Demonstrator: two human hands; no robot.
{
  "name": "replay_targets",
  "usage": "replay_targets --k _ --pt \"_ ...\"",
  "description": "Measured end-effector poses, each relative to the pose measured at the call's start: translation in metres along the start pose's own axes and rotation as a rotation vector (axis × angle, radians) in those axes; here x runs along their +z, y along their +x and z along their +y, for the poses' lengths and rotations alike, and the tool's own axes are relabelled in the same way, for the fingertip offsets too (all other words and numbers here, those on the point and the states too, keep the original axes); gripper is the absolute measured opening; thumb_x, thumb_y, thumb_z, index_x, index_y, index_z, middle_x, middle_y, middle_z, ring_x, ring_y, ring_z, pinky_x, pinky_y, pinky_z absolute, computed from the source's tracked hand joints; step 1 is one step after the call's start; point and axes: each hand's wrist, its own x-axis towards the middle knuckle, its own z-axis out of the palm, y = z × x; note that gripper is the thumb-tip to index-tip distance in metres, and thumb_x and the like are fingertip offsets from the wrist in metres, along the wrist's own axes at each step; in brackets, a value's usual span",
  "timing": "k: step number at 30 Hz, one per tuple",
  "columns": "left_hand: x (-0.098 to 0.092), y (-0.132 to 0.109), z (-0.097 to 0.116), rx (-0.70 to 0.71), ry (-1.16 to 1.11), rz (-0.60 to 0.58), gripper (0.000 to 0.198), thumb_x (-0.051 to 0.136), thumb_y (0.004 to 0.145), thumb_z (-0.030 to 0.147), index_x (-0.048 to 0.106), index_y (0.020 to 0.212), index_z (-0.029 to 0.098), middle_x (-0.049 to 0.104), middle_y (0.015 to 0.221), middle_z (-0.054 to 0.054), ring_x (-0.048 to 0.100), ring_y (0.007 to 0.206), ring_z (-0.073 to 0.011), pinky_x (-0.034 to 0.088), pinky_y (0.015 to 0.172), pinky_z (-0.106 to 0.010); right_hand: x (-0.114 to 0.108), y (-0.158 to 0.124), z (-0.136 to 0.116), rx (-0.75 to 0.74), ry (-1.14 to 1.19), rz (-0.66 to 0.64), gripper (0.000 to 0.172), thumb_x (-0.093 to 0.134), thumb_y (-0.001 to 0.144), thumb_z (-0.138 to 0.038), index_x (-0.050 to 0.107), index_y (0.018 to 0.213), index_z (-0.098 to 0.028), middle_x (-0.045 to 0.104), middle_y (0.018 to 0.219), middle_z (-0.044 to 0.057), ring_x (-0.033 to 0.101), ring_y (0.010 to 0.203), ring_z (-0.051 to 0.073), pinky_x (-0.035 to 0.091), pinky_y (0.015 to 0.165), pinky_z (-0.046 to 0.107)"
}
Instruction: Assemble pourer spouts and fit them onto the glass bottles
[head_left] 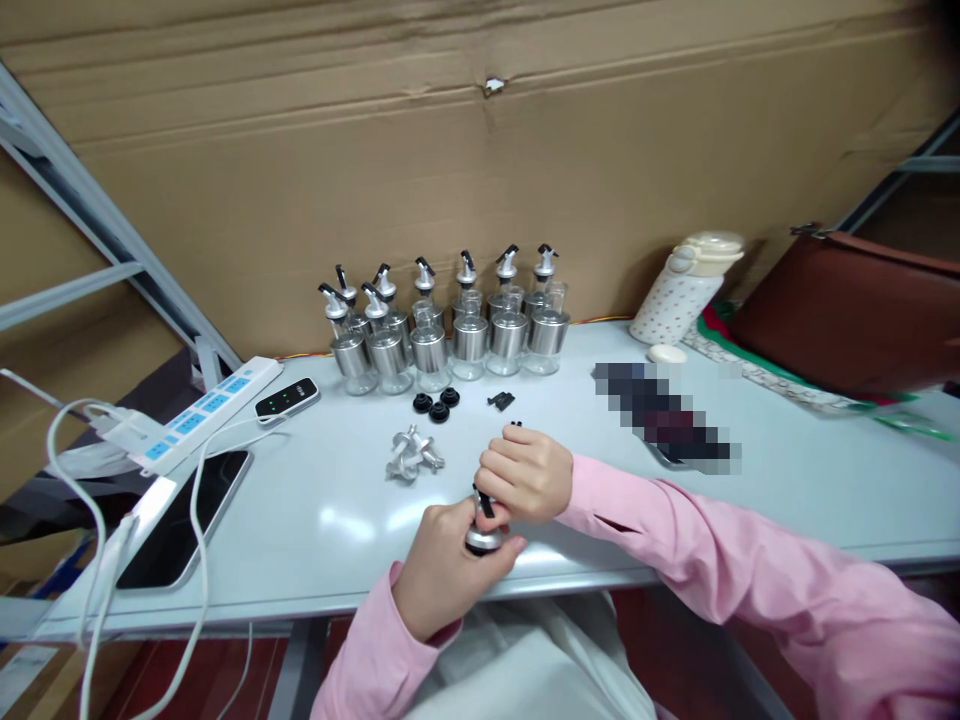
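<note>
Near the table's front edge, both hands meet around a silver-and-black pourer spout (486, 540). My left hand (448, 548) grips its round base from the left. My right hand (527, 475) closes over its top, fingers curled on the black flip lid (485, 502). Just beyond them lie a small pile of silver spout bodies (412, 455), several black rubber stoppers (438, 404) and some small black lid pieces (502, 401). Farther back stand two rows of glass bottles with steel sleeves (470, 335); some carry fitted spouts, and several in front have bare glass necks.
At left are a power strip (214, 405) with white cables, a small black device (288, 400) and a phone (187, 520). On the right are a dotted tumbler (679, 290), a white oval object (667, 354), a pixelated dark item (664, 415) and a brown bag (847, 310). Cardboard (300, 180) backs the table.
</note>
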Motion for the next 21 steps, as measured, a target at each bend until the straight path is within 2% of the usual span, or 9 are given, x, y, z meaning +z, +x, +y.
replay_targets --k 7,10,12,14,16,19,21 --pt "-0.003 -0.001 0.005 -0.016 -0.052 -0.048 0.013 0.057 0.072 0.027 0.054 0.064 0.017 0.066 0.065 -0.003 0.059 0.058 -0.0150 0.042 0.058 -0.024 -0.001 0.000 0.002 -0.055 -0.025 0.026 0.047 0.029 0.092 -0.039 0.040 0.050 -0.018 0.033 0.050 -0.001 0.028 0.048 0.013 0.019 0.050 0.030" --pt "-0.003 -0.001 0.004 0.025 -0.027 -0.076 0.013 0.056 0.074 0.027 0.056 0.066 0.017 0.066 0.064 -0.003 0.058 0.056 -0.0140 0.041 0.055 -0.023 0.001 -0.002 0.001 -0.053 0.074 0.034 0.049 0.023 0.093 -0.036 0.039 0.050 -0.018 0.034 0.048 -0.001 0.028 0.046 0.012 0.019 0.049 0.029" --pt "-0.002 -0.001 0.000 0.141 0.066 -0.083 0.012 0.053 0.077 0.026 0.058 0.070 0.018 0.066 0.066 -0.003 0.058 0.055 -0.0136 0.041 0.055 -0.024 0.000 -0.004 0.003 0.137 0.246 0.054 0.051 0.012 0.094 -0.030 0.038 0.051 -0.018 0.035 0.046 -0.001 0.029 0.043 0.011 0.023 0.048 0.028" --pt "-0.002 0.000 -0.003 0.275 0.162 -0.059 0.014 0.050 0.081 0.026 0.059 0.074 0.018 0.066 0.068 -0.003 0.057 0.055 -0.0131 0.040 0.055 -0.024 -0.003 -0.007 0.008 0.472 0.399 0.092 0.053 0.005 0.094 -0.028 0.036 0.052 -0.019 0.035 0.045 -0.001 0.031 0.042 0.010 0.027 0.047 0.026" --pt "-0.003 -0.001 -0.006 0.343 0.202 0.025 0.016 0.051 0.082 0.029 0.058 0.074 0.018 0.064 0.064 -0.002 0.056 0.052 -0.0125 0.040 0.054 -0.024 -0.007 -0.009 0.017 0.766 0.427 0.093 0.050 0.008 0.094 -0.032 0.035 0.053 -0.019 0.036 0.046 -0.001 0.035 0.042 0.010 0.029 0.048 0.024" --pt "-0.005 -0.001 -0.006 0.347 0.202 0.159 0.025 0.058 0.077 0.040 0.056 0.069 0.017 0.058 0.052 0.000 0.049 0.043 -0.0113 0.039 0.050 -0.024 -0.007 -0.014 0.036 0.983 0.322 -0.026 0.042 0.027 0.090 -0.040 0.036 0.055 -0.019 0.038 0.048 -0.002 0.038 0.046 0.010 0.030 0.050 0.023" --pt "-0.007 -0.001 -0.005 0.360 0.201 0.187 0.031 0.058 0.075 0.047 0.056 0.068 0.016 0.054 0.047 0.001 0.046 0.040 -0.0108 0.038 0.047 -0.024 -0.004 -0.019 0.047 1.091 0.251 -0.206 0.035 0.033 0.087 -0.036 0.041 0.058 -0.018 0.044 0.052 -0.002 0.043 0.051 0.011 0.032 0.054 0.023"
